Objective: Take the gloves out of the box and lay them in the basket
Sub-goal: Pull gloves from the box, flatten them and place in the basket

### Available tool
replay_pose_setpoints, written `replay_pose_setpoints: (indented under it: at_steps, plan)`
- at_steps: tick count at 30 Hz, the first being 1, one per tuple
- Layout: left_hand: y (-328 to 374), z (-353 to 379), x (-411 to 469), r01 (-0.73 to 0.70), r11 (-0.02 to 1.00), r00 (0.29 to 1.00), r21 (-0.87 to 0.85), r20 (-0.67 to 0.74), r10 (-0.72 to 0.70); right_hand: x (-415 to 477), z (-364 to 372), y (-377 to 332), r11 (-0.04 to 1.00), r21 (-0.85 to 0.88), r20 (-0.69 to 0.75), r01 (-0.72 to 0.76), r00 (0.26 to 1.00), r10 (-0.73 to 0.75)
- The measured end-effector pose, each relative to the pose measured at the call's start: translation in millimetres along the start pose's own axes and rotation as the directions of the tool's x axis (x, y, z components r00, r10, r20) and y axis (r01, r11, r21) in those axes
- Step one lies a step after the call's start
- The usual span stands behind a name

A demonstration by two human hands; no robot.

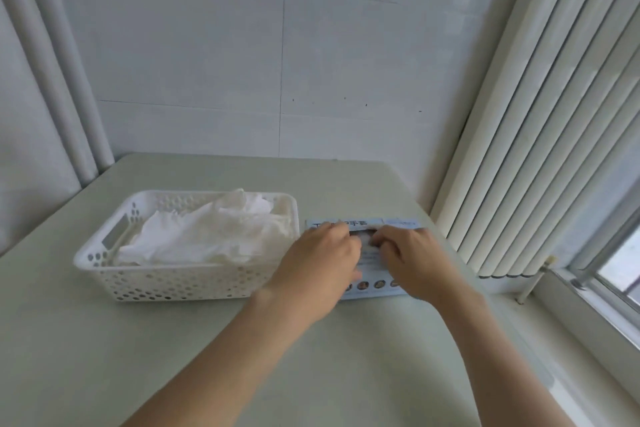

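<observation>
The pale green table (173, 357) carries a white perforated plastic basket (180, 282), just left of the flat light-blue cardboard box (401, 222) and heaped with thin white gloves (207, 236). The left hand (318, 260) and right hand (412, 256) curl their fingers at the box's slot, but I cannot tell whether they pinch a glove. This looks like another extraction. Next, draw one free and carry it left.

Head cam: white perforated basket (173, 282) sits left on the pale table (156, 364) with a crumpled heap of white gloves (207, 236) inside. Blue box (398, 224) lies flat just right of it; left wrist hides any contact. Left hand (320, 255) and right hand (412, 255) are both over the box's dark top opening, fingers curled in. Can't tell what they grip. White radiator (536, 149) and window (616, 270) are along the right side.
</observation>
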State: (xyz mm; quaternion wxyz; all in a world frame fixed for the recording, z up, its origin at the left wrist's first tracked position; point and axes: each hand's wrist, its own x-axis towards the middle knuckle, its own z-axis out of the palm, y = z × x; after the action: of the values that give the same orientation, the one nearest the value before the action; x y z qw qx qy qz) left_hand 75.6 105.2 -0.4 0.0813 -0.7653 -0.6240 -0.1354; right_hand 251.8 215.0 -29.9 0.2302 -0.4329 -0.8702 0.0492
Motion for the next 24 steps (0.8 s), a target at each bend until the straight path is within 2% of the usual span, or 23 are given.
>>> replay_pose_setpoints:
  at_steps: [3,7,12,14,16,18,21,24]
  plan:
    - [7.8,19.7,-2.6,0.003,0.999,0.999,0.052,0.034,-0.004,-5.4,7.3,0.5,0.998,-0.068,0.077,0.019,0.997,-0.013]
    - [6.9,40.6,-4.1,0.052,0.995,0.998,0.085,-0.024,-0.050,-6.1,5.6,-2.9,0.977,-0.211,0.194,0.037,0.981,0.004]
    - [10.7,66.7,-8.8,0.098,0.983,0.995,0.158,-0.052,-0.090,-2.7,6.8,-2.8,0.987,-0.161,0.225,0.023,0.974,0.013]
    - [10.2,73.0,-10.2,0.115,0.984,0.990,0.136,-0.099,-0.103,-2.3,6.1,-2.2,0.987,-0.159,0.224,0.019,0.974,0.018]
    - [8.7,75.1,-10.9,0.117,0.989,0.983,0.095,-0.155,-0.101,-3.0,7.7,-1.2,0.986,-0.164,0.190,0.016,0.982,0.016]
    - [9.9,74.1,-13.0,0.115,0.992,0.972,0.054,-0.214,-0.101,-3.3,11.2,2.5,0.995,-0.101,0.094,0.014,0.996,-0.005]
    - [13.6,71.6,-19.3,0.117,0.993,0.957,0.002,-0.266,-0.112,-3.3,15.1,9.5,0.986,0.165,-0.134,-0.023,0.990,0.045]
    - [14.1,71.8,-25.3,0.120,0.992,0.949,-0.046,-0.289,-0.128,-5.9,7.0,5.5,0.938,0.346,-0.253,-0.028,0.960,0.122]
